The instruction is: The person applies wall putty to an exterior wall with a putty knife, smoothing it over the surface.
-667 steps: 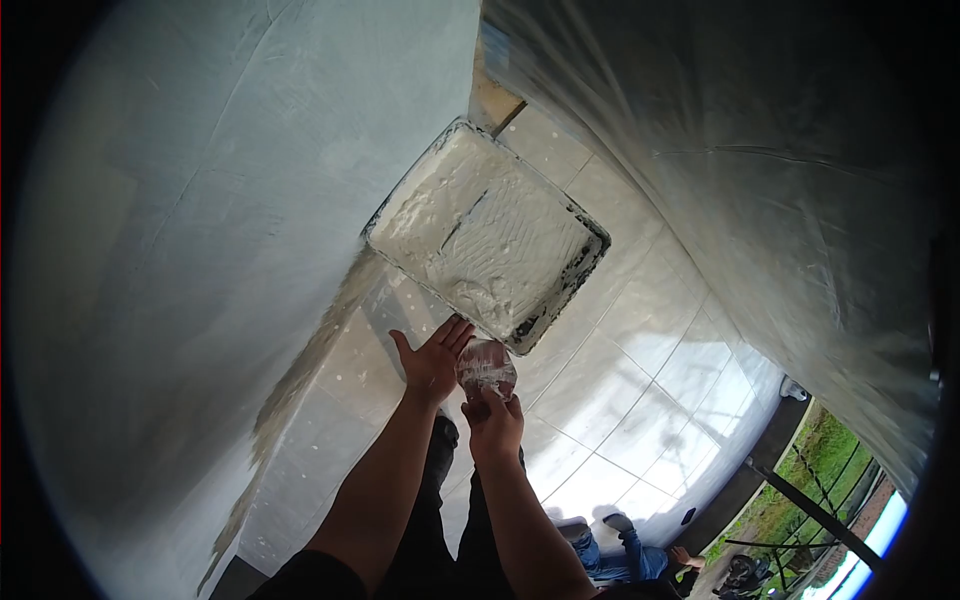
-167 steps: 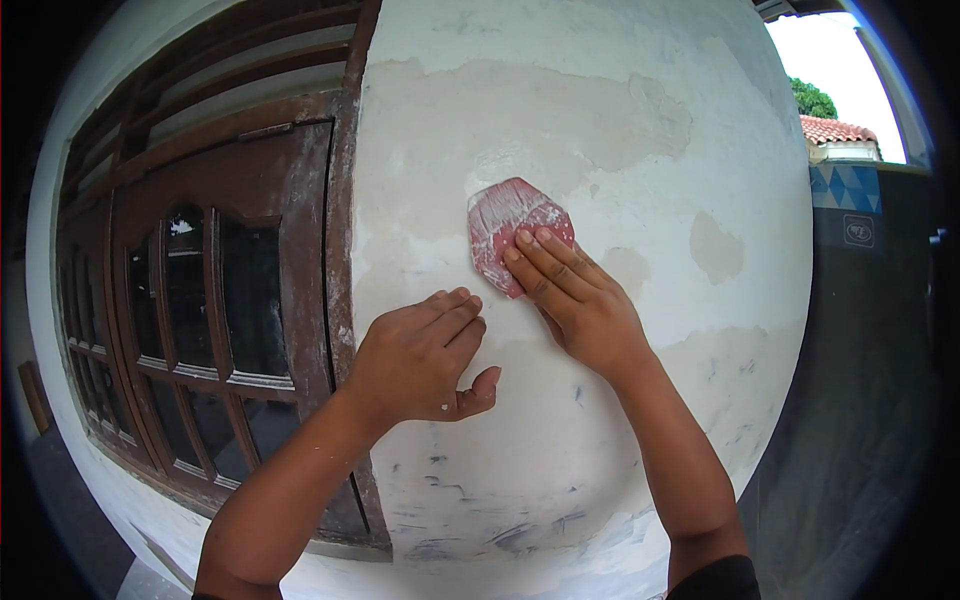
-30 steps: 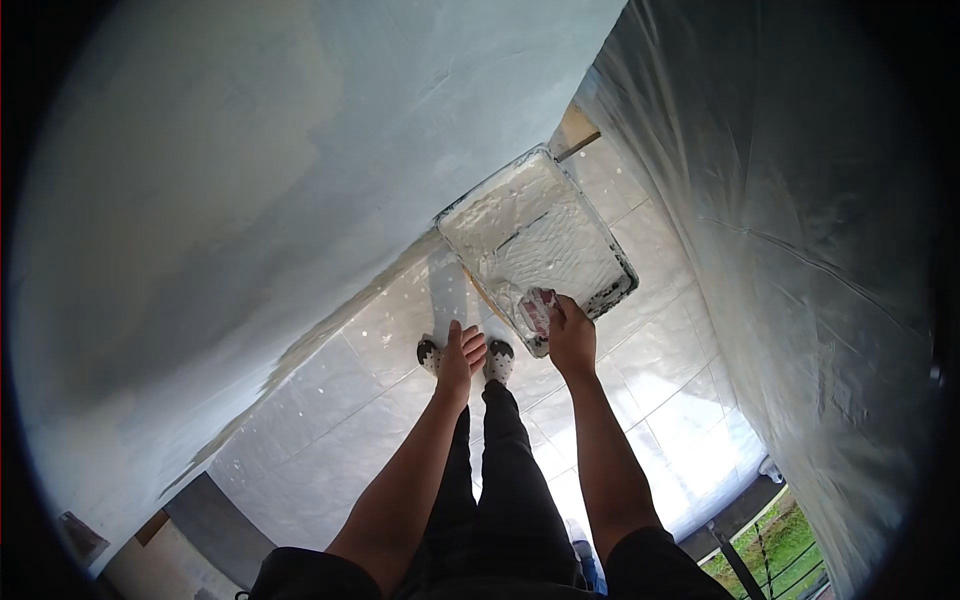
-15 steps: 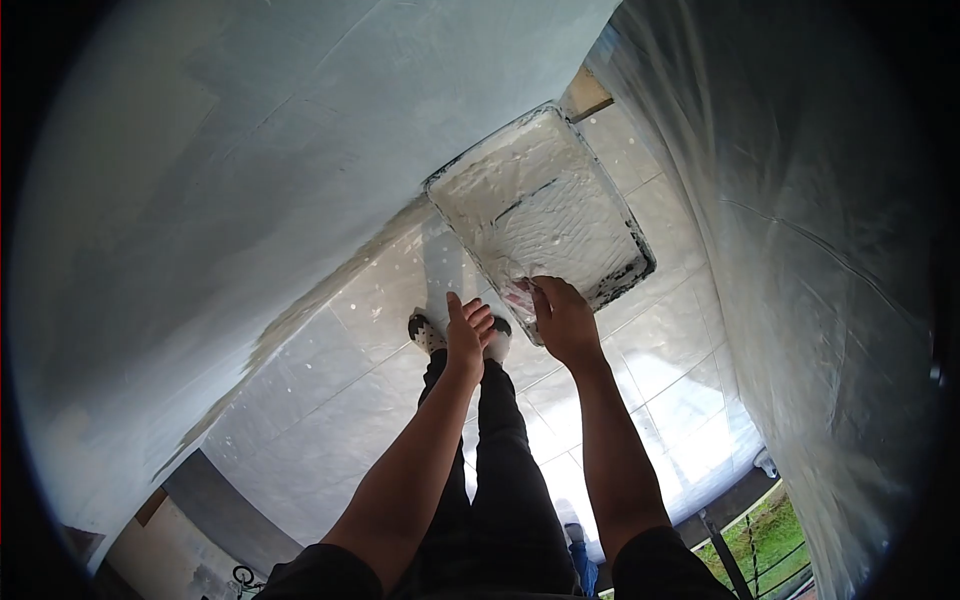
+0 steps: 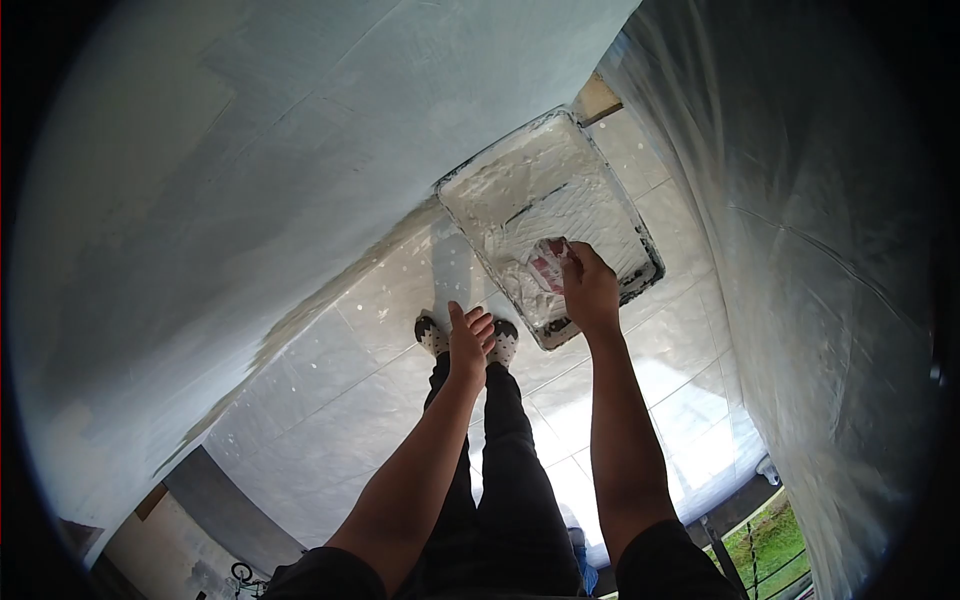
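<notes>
A rectangular tray (image 5: 652, 240) with a dark-smeared rim holds thick off-white paste. My right hand (image 5: 592, 287) pinches a small paste-coated piece (image 5: 548, 266) with reddish marks, over the near-left part of the tray. Whether that piece touches the paste is hard to tell. To the left, my left hand (image 5: 469, 338) hangs above the floor with its fingers spread and nothing in it, just over my patterned shoes (image 5: 505, 343).
A large grey-white wall (image 5: 300, 150) runs along the left. Clear plastic sheeting (image 5: 800, 250) hangs at the right. Paste spots dot the tiled floor (image 5: 380, 300). A wooden piece (image 5: 597, 101) lies beyond the tray. Railing and grass (image 5: 775, 540) show at lower right.
My right hand has moved up and right with the coated piece, from the tray's near-left edge further over the tray. My left hand stays open and has barely moved.
</notes>
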`<move>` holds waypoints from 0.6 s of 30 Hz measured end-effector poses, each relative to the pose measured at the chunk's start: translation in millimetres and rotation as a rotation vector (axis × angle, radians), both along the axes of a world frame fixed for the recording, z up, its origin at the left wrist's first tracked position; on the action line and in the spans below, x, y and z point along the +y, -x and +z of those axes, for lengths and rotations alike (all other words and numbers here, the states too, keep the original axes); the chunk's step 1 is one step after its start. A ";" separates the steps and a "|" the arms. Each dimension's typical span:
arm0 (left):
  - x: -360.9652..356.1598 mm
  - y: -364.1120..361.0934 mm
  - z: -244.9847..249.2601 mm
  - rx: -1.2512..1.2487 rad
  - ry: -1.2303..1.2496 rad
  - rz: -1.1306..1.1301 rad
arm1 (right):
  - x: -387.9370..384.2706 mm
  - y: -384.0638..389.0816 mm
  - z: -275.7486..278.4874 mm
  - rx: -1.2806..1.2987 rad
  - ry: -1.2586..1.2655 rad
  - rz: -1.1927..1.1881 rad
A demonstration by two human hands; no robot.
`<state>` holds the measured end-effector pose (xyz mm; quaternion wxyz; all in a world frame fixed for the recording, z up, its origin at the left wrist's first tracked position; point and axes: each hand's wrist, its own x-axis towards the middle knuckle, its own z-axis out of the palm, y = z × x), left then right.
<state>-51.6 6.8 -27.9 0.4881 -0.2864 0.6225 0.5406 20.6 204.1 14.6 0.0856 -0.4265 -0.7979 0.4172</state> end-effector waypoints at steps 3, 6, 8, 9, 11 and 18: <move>-0.7 0.6 1.3 -0.021 -0.030 0.014 | -8.8 -12.9 3.8 -0.016 0.130 -0.077; -0.1 0.4 3.2 -0.041 -0.083 0.001 | -22.0 -27.9 -1.7 -0.050 0.216 -0.123; -0.9 -2.7 1.9 -0.058 -0.127 -0.023 | -30.3 -37.9 -5.5 -0.050 0.211 -0.129; -0.6 -3.9 0.7 -0.074 -0.171 -0.048 | -34.2 -42.1 -8.9 -0.048 0.206 -0.137; 1.2 -5.1 2.4 -0.091 -0.190 -0.092 | -45.4 -48.3 -18.7 -0.017 0.173 -0.133; 3.3 -11.8 2.2 -0.118 -0.287 -0.182 | -49.7 -45.3 -30.9 0.017 0.091 -0.106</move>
